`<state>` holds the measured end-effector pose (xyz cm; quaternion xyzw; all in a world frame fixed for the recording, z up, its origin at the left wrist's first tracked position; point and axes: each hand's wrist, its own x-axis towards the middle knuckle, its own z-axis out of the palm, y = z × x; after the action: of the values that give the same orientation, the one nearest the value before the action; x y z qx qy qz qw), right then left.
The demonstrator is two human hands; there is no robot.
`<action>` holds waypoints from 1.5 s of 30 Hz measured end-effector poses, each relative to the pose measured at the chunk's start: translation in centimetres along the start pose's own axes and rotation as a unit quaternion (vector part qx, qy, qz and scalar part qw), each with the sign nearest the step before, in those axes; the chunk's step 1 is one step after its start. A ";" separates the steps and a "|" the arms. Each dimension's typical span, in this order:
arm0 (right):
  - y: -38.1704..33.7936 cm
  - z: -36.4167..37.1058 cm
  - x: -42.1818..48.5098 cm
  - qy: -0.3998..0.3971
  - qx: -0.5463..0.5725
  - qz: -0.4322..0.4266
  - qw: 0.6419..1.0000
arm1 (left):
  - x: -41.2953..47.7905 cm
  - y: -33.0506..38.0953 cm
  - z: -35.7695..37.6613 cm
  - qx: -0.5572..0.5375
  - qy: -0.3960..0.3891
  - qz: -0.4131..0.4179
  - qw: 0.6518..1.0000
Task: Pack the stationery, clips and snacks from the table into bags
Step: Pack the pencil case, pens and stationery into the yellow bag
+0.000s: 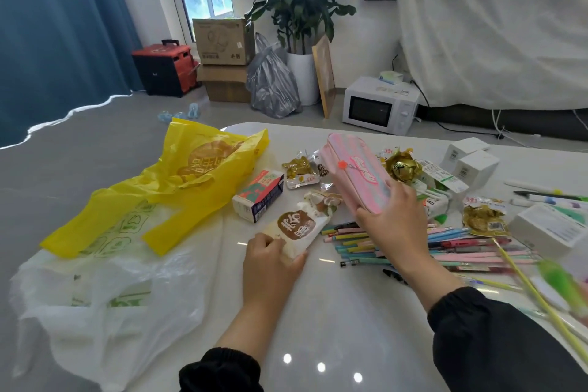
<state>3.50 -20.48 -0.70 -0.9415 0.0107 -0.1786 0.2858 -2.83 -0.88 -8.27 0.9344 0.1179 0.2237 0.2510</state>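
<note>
My left hand [270, 267] grips the near end of a cream snack packet [305, 224] with a brown label, lying on the white table [334, 312]. A pink pencil case [356, 173] is lifted and tilted above the table, held at its lower end by my right hand [389, 219]. Beneath that hand lie several coloured pens [356, 239]. A yellow plastic bag [178, 181] is spread at the left. A clear white bag [105, 305] lies nearer me. A small carton [259, 196] lies between the yellow bag and the packet.
Gold-wrapped snack packs [300, 170], a gold foil ball [402, 167], white boxes [471, 162] and more pens [547, 197] crowd the table's right side. Green and yellow sticks [534, 293] blur at the near right. Beyond the table stand a microwave [378, 105], cartons and a plant.
</note>
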 end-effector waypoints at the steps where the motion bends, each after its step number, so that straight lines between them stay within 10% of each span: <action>1: 0.0 0.0 -0.5 0.003 -0.002 -0.004 1.000 | -0.5 -0.1 -0.4 0.002 0.024 0.011 1.000; 4: 0.3 0.1 -1.9 0.021 -0.025 -0.028 0.999 | -1.1 0.2 -1.2 0.036 0.080 0.053 0.995; 9: 0.7 0.3 -3.3 0.035 -0.049 -0.040 0.997 | -0.5 0.4 -0.2 0.117 -0.056 0.106 0.986; 19: 2.4 -2.2 -5.3 0.013 -0.040 -0.082 0.996 | -0.1 0.4 -0.5 0.190 -0.077 -0.009 0.979; 24: 4.1 -4.1 -7.0 0.019 0.025 -0.078 0.996 | -2.4 0.6 -0.3 0.076 -0.016 0.248 0.966; 34: 8.4 -6.5 -10.1 -0.165 -0.015 -0.334 0.928 | -4.3 2.2 -4.8 -0.190 0.117 0.172 0.959; 41: 9.7 -7.4 -10.8 -0.267 -0.099 -0.287 0.915 | -3.5 6.6 -5.2 0.100 -0.152 0.228 0.957; 45: 10.8 -9.2 -10.4 -0.301 -0.172 -0.256 0.902 | -4.7 5.8 -4.3 0.024 -0.250 0.191 0.949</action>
<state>-8.48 -33.16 -2.87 -0.9551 -0.2870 0.0509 0.0531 -8.32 -5.57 -3.62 0.9712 -0.1240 0.0239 0.2022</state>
